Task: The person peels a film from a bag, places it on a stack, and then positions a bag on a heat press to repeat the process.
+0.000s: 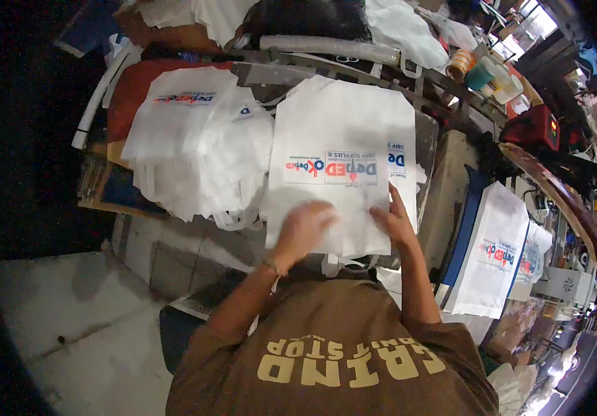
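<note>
A white cloth bag [343,132] printed with a red and blue logo lies flat on a stack of similar bags in front of me. My left hand [304,225] rests on the bag's near edge, blurred, fingers curled over the fabric. My right hand [395,218] presses flat on the bag's near right corner, fingers spread. A bag strap [343,263] hangs below the near edge, between my forearms.
A loose heap of white printed bags [194,145] lies to the left. Another stack of bags [496,249] stands at the right. A tape roll [460,64] and plastic containers [499,78] sit at the back right. Grey floor [69,326] shows lower left.
</note>
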A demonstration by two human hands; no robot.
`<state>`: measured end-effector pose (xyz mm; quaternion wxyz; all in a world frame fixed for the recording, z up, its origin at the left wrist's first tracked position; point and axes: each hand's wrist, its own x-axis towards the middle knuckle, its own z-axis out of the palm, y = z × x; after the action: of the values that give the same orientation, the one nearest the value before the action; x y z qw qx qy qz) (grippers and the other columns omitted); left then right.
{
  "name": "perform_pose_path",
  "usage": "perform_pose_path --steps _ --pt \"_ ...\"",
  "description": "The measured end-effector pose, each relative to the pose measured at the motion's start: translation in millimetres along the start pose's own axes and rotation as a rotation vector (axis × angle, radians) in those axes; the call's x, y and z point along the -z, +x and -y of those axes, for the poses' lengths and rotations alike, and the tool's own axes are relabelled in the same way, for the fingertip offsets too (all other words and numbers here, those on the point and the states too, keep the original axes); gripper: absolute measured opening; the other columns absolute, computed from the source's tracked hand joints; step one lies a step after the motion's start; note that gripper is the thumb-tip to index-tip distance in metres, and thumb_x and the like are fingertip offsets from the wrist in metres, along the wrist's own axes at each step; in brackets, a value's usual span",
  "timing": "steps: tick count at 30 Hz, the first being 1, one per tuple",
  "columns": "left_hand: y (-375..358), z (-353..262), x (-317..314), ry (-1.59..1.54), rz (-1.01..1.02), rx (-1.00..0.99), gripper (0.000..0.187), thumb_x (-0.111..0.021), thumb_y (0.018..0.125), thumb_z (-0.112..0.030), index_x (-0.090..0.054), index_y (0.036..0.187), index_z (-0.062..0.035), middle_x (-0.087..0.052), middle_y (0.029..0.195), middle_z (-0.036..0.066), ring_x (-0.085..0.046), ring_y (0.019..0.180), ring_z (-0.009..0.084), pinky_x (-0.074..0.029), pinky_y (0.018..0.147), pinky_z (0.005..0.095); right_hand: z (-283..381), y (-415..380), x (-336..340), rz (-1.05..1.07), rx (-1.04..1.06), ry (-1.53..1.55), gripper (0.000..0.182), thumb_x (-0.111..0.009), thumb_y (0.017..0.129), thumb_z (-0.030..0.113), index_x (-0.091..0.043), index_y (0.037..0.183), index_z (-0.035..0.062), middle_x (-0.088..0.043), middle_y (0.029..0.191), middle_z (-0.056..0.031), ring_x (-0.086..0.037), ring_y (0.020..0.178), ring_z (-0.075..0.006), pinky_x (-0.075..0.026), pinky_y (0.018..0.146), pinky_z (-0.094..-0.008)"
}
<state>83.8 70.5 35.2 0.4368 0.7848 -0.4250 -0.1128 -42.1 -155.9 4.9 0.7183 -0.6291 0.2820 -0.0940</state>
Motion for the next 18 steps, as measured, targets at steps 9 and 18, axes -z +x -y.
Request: perform_pose_path --steps 9,18 --pt "71 81 33 0.334 -0.078 0.159 0.077 -0.092 0.061 -0.026 -0.059 0.128 -0.0059 -0.048 0.124 0.018 -0.047 0.119 0.0377 -0.043 0.104 0.0439 -24 -16 13 -0.029 -0.089 0.013 0.075 -0.061 0.087 -0.006 -0.028 0.153 0.0037 -0.062 0.125 -0.0132 -0.063 0.108 -0.0194 -0.051 0.090 -0.0315" --pt "89 110 27 0.306 -0.096 0.081 0.034 -0.081 0.067 -0.012 -0.065 0.097 -0.0069 -0.057 0.100 0.012 -0.055 0.101 0.0324 -0.048 0.087 0.0424 -16 -17 11 -0.023 -0.116 0.137 0.071 -0.061 0.086 -0.006 -0.034 0.150 0.0044 -0.062 0.125 -0.0101 -0.062 0.108 -0.0192 -0.049 0.094 -0.0324"
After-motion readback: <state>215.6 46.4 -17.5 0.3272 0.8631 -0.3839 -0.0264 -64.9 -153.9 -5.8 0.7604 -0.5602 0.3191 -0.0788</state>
